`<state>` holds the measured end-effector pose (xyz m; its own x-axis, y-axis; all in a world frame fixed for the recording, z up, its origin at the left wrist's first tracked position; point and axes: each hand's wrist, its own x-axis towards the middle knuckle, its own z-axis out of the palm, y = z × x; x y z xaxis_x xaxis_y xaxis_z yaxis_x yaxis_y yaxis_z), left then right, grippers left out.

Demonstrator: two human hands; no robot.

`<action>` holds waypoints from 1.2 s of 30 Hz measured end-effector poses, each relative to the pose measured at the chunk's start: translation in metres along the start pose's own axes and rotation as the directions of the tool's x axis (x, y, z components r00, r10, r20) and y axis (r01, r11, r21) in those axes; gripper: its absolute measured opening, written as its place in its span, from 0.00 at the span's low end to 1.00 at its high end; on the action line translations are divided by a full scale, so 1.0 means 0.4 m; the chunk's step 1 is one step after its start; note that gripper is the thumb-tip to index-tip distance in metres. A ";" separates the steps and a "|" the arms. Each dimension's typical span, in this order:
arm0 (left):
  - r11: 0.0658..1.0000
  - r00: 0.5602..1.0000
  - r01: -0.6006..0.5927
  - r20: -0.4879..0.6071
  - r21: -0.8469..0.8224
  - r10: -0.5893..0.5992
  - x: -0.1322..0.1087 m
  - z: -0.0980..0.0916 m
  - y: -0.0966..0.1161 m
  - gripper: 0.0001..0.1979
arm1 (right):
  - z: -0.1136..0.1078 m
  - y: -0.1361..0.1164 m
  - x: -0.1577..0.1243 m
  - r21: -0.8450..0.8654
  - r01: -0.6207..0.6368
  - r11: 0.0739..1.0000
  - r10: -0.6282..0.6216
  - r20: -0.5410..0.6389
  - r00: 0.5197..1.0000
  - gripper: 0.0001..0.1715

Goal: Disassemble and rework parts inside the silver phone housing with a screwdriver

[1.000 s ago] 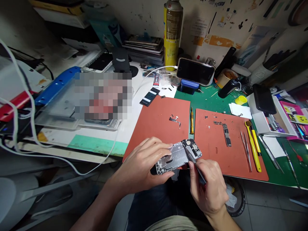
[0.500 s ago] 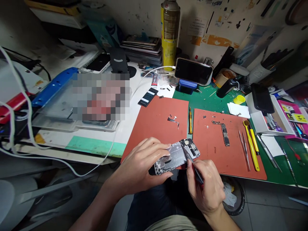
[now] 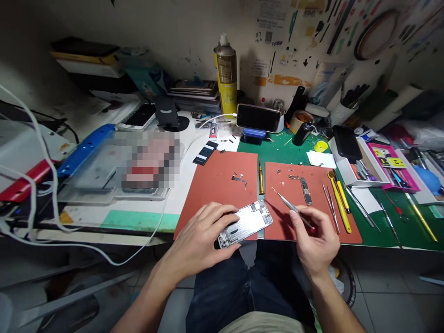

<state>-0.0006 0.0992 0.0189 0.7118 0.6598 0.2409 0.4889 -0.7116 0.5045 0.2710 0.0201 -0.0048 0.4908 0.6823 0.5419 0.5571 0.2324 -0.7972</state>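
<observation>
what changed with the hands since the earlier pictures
The right hand has drawn the slim silver tool rightward away from the phone housing, its tip now over the right red mat. Nothing was let go; the left hand still holds the housing, and the logic board stays put.

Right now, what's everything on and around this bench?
Mats: two, brick-red, front centre
Screwdriver: one, gold, between mats
Circuit board: one, dark, right mat
Tweezers: one, silver, right mat
Flex cable: one, dark, left mat
Small parts: several, mixed, on mats
Spray can: one, yellow-brown, rear centre
Propped phone: one, black, behind mats
Phone housing: one, silver, front centre
Pointed tool: one, silver, over right mat
Left hand: one, bare, on housing
Right hand: one, bare, holding tool
</observation>
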 end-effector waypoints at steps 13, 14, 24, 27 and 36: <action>0.997 1.000 0.008 0.002 -0.072 -0.008 0.007 -0.007 -0.007 0.24 | -0.015 0.065 0.042 0.103 -0.325 0.940 0.286 0.282 0.916 0.28; 0.997 1.000 0.000 -0.006 -0.080 -0.001 0.008 -0.006 -0.011 0.24 | -0.014 0.064 0.044 0.102 -0.323 0.941 0.282 0.295 0.913 0.31; 0.997 0.999 -0.030 -0.040 -0.070 0.027 0.009 0.010 -0.042 0.23 | -0.019 0.061 0.055 0.047 -0.322 0.946 0.289 0.332 0.898 0.41; 0.998 0.998 -0.036 -0.054 -0.046 0.033 0.010 0.013 -0.045 0.23 | -0.017 0.058 0.051 0.043 -0.337 0.940 0.306 0.327 0.894 0.43; 0.992 0.998 0.046 -0.032 -0.118 -0.050 0.014 -0.011 -0.036 0.23 | -0.016 0.047 0.056 -0.002 -0.402 0.916 0.374 0.369 0.851 0.38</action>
<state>-0.0060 0.1140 0.0168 0.6699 0.7020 0.2418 0.4581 -0.6471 0.6094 0.2970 0.0353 -0.0059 0.3787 0.9233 0.0646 0.3140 -0.0625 -0.9474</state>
